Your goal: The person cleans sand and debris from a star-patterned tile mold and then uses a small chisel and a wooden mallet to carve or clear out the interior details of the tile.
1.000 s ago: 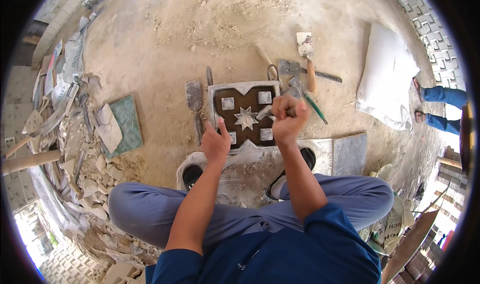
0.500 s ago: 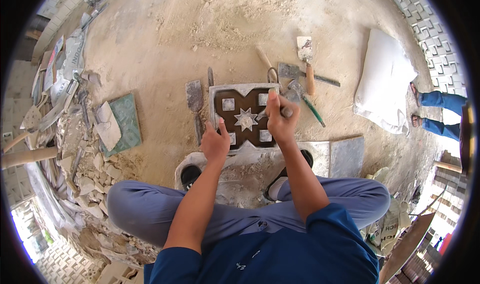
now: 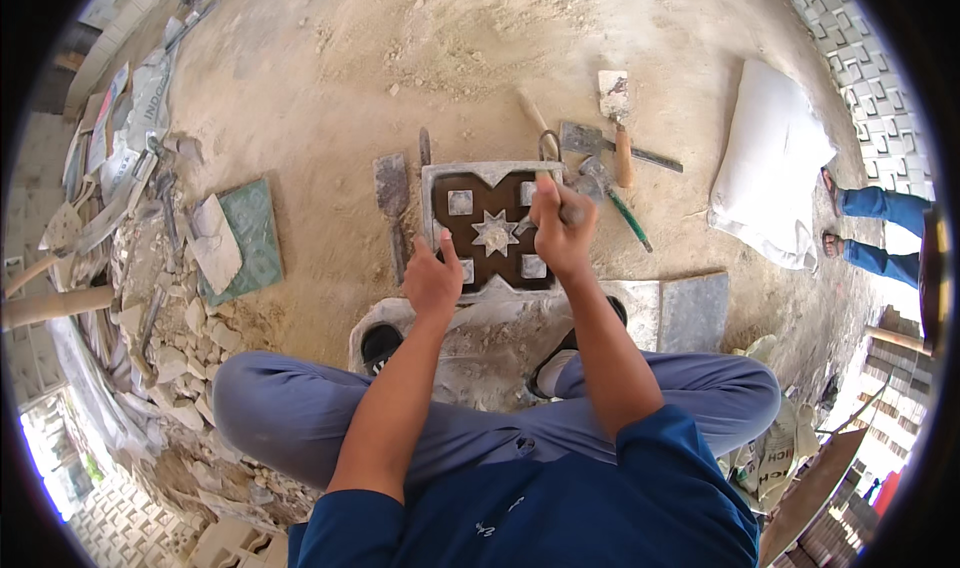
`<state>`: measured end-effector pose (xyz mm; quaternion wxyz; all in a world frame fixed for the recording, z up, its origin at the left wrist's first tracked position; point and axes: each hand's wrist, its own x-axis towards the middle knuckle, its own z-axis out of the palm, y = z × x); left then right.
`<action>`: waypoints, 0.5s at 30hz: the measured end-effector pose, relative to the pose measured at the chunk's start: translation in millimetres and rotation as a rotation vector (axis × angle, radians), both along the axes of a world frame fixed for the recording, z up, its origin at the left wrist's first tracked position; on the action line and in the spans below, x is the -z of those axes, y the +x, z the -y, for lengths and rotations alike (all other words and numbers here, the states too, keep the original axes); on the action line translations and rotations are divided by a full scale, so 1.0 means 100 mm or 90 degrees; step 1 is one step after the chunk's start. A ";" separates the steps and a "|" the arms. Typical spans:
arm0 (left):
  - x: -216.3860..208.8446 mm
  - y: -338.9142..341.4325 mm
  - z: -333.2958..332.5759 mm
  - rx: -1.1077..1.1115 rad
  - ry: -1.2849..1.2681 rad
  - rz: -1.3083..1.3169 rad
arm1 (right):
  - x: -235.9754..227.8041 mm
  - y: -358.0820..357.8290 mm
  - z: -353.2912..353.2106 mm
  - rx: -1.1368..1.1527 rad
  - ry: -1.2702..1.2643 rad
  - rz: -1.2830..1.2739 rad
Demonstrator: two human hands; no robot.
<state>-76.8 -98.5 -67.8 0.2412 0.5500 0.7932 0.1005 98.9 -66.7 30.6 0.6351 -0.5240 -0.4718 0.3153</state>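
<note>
A square grey mould lies in front of me, with dark brown recesses around a central star and small square blocks near its corners. My right hand is closed round the handle of a small trowel, over the mould's right side. The trowel's narrow metal tip points in toward the star. My left hand lies at the mould's lower left edge, fingers apart, its fingertips reaching over the rim and holding nothing. The mould's lower right rim is partly hidden behind my right hand.
A flat scraper lies left of the mould. To the right are a hammer with a green handle, a wooden-handled trowel and a white sack. Rubble and a green board lie left. A person's legs stand far right.
The view has shifted slightly. My right hand, still on the trowel, has moved only a little against the mould; my left hand stays at the lower left edge.
</note>
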 end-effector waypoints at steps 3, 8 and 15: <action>-0.02 -0.04 -0.02 -0.003 -0.012 0.000 | -0.26 -0.06 0.03 0.018 -0.058 0.017; -0.04 0.02 -0.03 0.008 0.010 -0.003 | -0.03 0.02 -0.02 0.008 0.042 0.047; -0.05 0.00 0.01 0.003 -0.015 -0.012 | 0.06 0.00 0.03 0.085 0.023 0.067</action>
